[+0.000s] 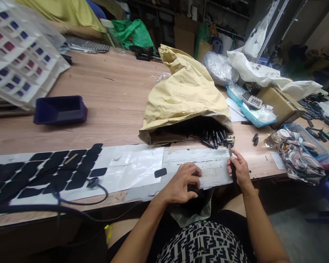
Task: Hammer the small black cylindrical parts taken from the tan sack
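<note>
My left hand point(182, 182) is closed on a small black part point(192, 187) at the near edge of a grey metal plate point(197, 160). My right hand point(238, 170) grips the black handle of a small hammer point(229, 144), its metal head raised just past my fingers. Right behind the hammer, a tan paper sack point(185, 95) lies on its side with several black parts point(215, 138) spilling from its mouth. One flat black pad point(160, 172) lies on the sheet left of my left hand.
A white sheet carrying several black pads point(55, 171) and a black cable point(79, 199) lies at the left. A dark blue tray point(60, 109) sits on the wooden table point(112, 87). Blue trays, a calculator point(252, 100), a cardboard box point(281, 104) and plastic bags crowd the right.
</note>
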`<state>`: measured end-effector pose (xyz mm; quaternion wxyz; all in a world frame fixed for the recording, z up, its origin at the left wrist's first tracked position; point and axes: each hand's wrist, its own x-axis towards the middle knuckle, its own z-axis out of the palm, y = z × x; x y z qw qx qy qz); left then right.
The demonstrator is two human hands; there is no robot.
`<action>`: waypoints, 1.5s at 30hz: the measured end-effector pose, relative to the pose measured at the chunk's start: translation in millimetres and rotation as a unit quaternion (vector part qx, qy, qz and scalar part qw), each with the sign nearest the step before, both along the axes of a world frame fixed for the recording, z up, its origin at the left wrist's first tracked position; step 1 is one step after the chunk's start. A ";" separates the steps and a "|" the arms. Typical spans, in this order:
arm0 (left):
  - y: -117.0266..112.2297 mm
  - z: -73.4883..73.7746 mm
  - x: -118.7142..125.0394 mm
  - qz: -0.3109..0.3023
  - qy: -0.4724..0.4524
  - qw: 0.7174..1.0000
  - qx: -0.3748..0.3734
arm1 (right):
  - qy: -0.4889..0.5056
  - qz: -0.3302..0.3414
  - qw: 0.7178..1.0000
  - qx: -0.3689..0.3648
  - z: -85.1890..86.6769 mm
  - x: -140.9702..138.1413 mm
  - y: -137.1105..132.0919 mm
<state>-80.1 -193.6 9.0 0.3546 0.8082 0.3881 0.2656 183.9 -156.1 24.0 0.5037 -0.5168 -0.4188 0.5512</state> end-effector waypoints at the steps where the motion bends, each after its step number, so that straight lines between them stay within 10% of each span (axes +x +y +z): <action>1: -1.3 0.0 0.7 -0.004 0.015 1.000 0.001 | -0.007 0.003 1.000 0.004 -0.3 -0.9 -0.6; 9: 8.2 -1.5 2.6 0.044 -0.019 0.998 -0.040 | -0.038 0.029 0.999 0.027 -6.4 -5.6 -1.5; 14: 58.1 -10.6 19.0 0.201 0.011 0.979 0.014 | -0.037 0.027 0.999 0.025 -8.3 -4.1 -0.5; 22: 120.1 -12.9 42.1 0.257 0.141 0.954 0.059 | -0.031 0.022 0.999 0.029 -7.6 -4.3 -1.4; 33: 117.9 -10.3 41.0 0.203 0.120 0.970 0.067 | -0.042 0.020 0.999 0.025 -11.1 -0.6 0.8; 45: 59.9 -17.2 -14.7 0.198 0.052 0.978 0.022 | -0.061 0.022 0.997 0.031 -6.6 -2.8 0.1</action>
